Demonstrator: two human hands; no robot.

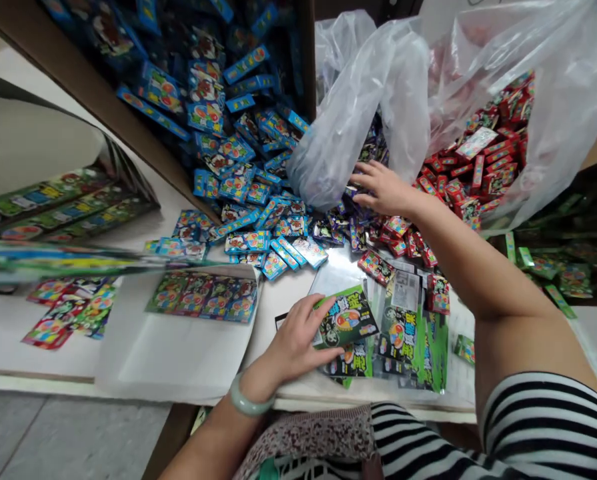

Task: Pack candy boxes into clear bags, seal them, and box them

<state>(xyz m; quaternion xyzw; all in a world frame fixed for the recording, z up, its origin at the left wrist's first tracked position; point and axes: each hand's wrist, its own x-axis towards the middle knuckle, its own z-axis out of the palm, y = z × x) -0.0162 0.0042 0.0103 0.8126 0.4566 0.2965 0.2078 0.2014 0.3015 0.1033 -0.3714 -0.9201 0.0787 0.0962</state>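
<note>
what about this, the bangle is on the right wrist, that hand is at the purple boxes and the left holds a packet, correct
Only the bangle is wrong: the head view shows it on the left wrist. The right hand is at the purple boxes, and the left hand holds a packet.

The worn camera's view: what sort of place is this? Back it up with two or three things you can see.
Probably a packing bench, judging by the loose blue packets, the plastic bag of red packets and the flat printed pouches.

A green-and-black packet (347, 317) (brightly lettered) slants over similar packets (401, 327), near loosely heaped purple boxes (339, 223).
</note>
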